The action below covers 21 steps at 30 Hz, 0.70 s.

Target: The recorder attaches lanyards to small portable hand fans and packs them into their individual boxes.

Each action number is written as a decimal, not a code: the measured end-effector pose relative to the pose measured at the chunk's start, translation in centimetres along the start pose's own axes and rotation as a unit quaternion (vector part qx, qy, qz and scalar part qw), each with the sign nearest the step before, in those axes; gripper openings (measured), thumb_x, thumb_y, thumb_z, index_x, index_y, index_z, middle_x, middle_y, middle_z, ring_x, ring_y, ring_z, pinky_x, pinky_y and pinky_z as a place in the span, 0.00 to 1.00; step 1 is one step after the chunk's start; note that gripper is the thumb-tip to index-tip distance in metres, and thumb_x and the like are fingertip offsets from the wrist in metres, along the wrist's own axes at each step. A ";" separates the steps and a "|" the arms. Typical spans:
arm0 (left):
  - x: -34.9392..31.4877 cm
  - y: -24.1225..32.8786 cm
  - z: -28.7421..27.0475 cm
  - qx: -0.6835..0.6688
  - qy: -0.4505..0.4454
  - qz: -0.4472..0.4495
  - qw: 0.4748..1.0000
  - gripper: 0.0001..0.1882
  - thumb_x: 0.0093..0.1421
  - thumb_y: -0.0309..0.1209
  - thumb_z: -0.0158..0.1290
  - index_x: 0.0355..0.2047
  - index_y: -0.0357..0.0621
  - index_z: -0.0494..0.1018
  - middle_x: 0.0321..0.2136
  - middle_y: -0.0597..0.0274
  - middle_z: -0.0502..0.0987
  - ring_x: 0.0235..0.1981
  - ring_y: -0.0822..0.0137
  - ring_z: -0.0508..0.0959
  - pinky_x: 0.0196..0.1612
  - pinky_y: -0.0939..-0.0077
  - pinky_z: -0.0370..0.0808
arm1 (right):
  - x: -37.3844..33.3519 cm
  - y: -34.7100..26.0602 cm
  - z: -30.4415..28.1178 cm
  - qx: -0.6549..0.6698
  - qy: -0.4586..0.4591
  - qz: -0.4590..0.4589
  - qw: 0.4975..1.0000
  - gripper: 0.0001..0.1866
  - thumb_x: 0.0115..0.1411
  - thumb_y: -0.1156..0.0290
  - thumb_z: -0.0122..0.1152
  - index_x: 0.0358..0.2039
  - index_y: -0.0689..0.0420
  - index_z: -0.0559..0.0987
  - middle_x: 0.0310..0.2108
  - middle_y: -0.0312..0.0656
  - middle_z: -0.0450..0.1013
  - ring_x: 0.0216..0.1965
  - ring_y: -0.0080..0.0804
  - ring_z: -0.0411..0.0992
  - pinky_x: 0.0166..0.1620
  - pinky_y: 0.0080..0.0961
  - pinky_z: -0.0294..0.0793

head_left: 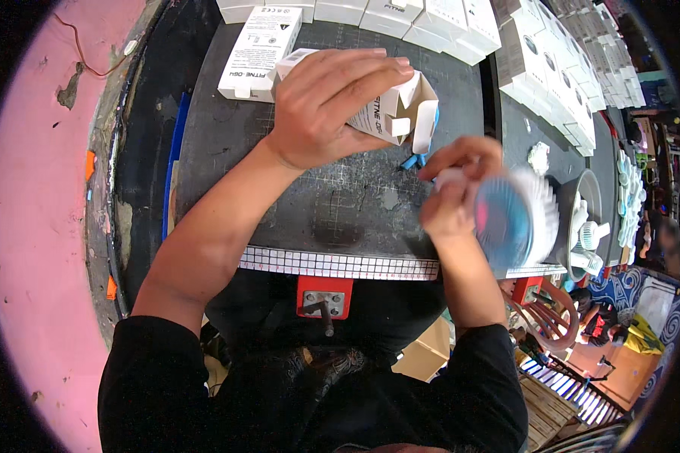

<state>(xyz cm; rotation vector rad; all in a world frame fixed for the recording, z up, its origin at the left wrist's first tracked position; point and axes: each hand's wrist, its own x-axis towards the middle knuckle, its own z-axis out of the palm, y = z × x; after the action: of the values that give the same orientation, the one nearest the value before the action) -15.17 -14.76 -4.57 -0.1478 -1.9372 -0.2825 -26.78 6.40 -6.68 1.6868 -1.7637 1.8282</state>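
A small white carton (389, 113) lies on its side in my left hand (317, 109), its fingers wrapped over the top. The carton's right end gapes with its flaps folded out. To the right of it, my right hand (457, 192) is closed on a small handheld fan (510, 219) with a round blue and white caged head. The fan head is smeared by motion, and its handle is mostly hidden by the fingers. A small blue item (413, 161) lies on the table between the two hands, partly covered; its kind is unclear.
One white carton (261, 49) lies left of my left hand. More white cartons (431, 26) line the back, and stacks (548, 72) stand at the far right. A grey basin (593, 189) with white fans is beyond my right hand. A ruler strip (340, 263) edges the dark table.
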 end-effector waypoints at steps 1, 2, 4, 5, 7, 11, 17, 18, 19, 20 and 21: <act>0.1 0.0 0.1 -0.001 0.003 0.002 1.000 0.37 0.43 0.46 0.73 0.53 0.43 0.81 0.49 0.59 0.84 0.49 0.55 0.85 0.48 0.64 0.80 | -0.6 -0.6 0.1 0.143 -0.036 -0.016 0.989 0.15 0.63 0.76 0.68 0.45 0.60 0.71 0.44 0.54 0.75 0.44 0.47 0.79 0.46 0.40 0.80; 0.0 -0.1 0.0 -0.009 0.000 0.001 1.000 0.37 0.43 0.46 0.73 0.53 0.42 0.80 0.49 0.58 0.84 0.49 0.55 0.85 0.48 0.64 0.80 | 0.0 -1.2 1.4 0.180 -0.046 -0.054 0.981 0.16 0.62 0.73 0.71 0.42 0.58 0.70 0.44 0.55 0.75 0.45 0.47 0.78 0.47 0.42 0.80; -0.2 -0.3 -0.1 -0.019 -0.002 0.000 1.000 0.37 0.44 0.45 0.74 0.54 0.42 0.80 0.50 0.57 0.84 0.49 0.54 0.85 0.48 0.64 0.80 | 1.9 -1.6 2.7 0.178 -0.083 -0.130 0.972 0.21 0.57 0.68 0.78 0.39 0.56 0.69 0.44 0.57 0.75 0.47 0.52 0.78 0.49 0.47 0.80; -0.3 -0.7 -0.2 -0.012 0.005 0.002 1.000 0.38 0.43 0.44 0.74 0.54 0.41 0.79 0.50 0.56 0.84 0.49 0.54 0.84 0.49 0.64 0.80 | 2.1 -1.2 2.9 0.152 -0.075 -0.136 0.976 0.22 0.57 0.65 0.78 0.38 0.55 0.69 0.46 0.56 0.75 0.50 0.53 0.77 0.54 0.51 0.77; -0.3 -0.7 -0.1 -0.007 0.013 0.005 1.000 0.38 0.43 0.43 0.75 0.54 0.41 0.79 0.50 0.56 0.84 0.50 0.54 0.84 0.49 0.64 0.80 | 2.4 -0.9 2.8 0.117 -0.031 -0.127 0.984 0.21 0.59 0.64 0.77 0.36 0.55 0.69 0.48 0.56 0.75 0.52 0.52 0.76 0.61 0.56 0.72; -0.1 0.0 0.1 -0.035 -0.005 -0.004 0.999 0.40 0.41 0.40 0.76 0.55 0.40 0.77 0.51 0.55 0.84 0.52 0.54 0.83 0.52 0.63 0.79 | 3.4 -1.7 1.3 -0.077 -0.064 -0.023 0.995 0.19 0.63 0.61 0.68 0.48 0.59 0.74 0.58 0.50 0.73 0.63 0.49 0.72 0.71 0.56 0.61; -0.3 0.2 -0.3 -0.027 -0.007 -0.041 0.999 0.45 0.37 0.39 0.78 0.57 0.41 0.75 0.53 0.54 0.82 0.53 0.54 0.82 0.55 0.62 0.77 | 3.9 -2.4 2.5 -0.107 -0.051 -0.080 0.990 0.13 0.58 0.74 0.68 0.41 0.59 0.75 0.49 0.53 0.80 0.54 0.51 0.77 0.66 0.52 0.68; -0.3 0.2 -0.3 -0.026 -0.004 -0.048 0.998 0.46 0.36 0.39 0.78 0.58 0.41 0.74 0.54 0.54 0.82 0.53 0.53 0.82 0.56 0.62 0.76 | 3.5 -1.9 2.6 -0.107 -0.051 -0.081 0.990 0.13 0.58 0.74 0.68 0.41 0.59 0.75 0.49 0.53 0.80 0.54 0.51 0.77 0.66 0.52 0.68; -0.4 0.2 -0.3 -0.025 -0.003 -0.048 0.999 0.46 0.36 0.39 0.78 0.58 0.41 0.74 0.54 0.54 0.82 0.53 0.53 0.82 0.56 0.62 0.76 | 3.1 -1.4 2.6 -0.077 -0.031 -0.097 0.992 0.13 0.57 0.74 0.69 0.40 0.59 0.74 0.48 0.54 0.81 0.52 0.50 0.77 0.66 0.52 0.68; -0.4 0.2 -0.3 -0.024 -0.010 -0.047 0.999 0.47 0.36 0.39 0.78 0.59 0.43 0.74 0.54 0.55 0.82 0.54 0.53 0.82 0.56 0.61 0.76 | 2.9 -1.1 2.5 -0.047 -0.011 -0.113 0.992 0.13 0.57 0.74 0.69 0.38 0.58 0.73 0.47 0.54 0.81 0.50 0.49 0.78 0.65 0.51 0.69; -0.5 0.1 -0.2 -0.023 -0.017 -0.046 0.999 0.47 0.36 0.39 0.78 0.59 0.45 0.73 0.55 0.55 0.81 0.54 0.53 0.82 0.56 0.60 0.75 | 2.9 -0.9 2.4 -0.046 -0.010 -0.114 0.992 0.13 0.57 0.74 0.69 0.38 0.58 0.73 0.47 0.54 0.81 0.50 0.49 0.78 0.65 0.51 0.69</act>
<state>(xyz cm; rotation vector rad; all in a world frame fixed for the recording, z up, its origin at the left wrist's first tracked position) -14.73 -14.67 -4.95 -0.0951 -1.9750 -0.3886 -25.80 3.27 -4.68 1.7932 -1.5612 1.6138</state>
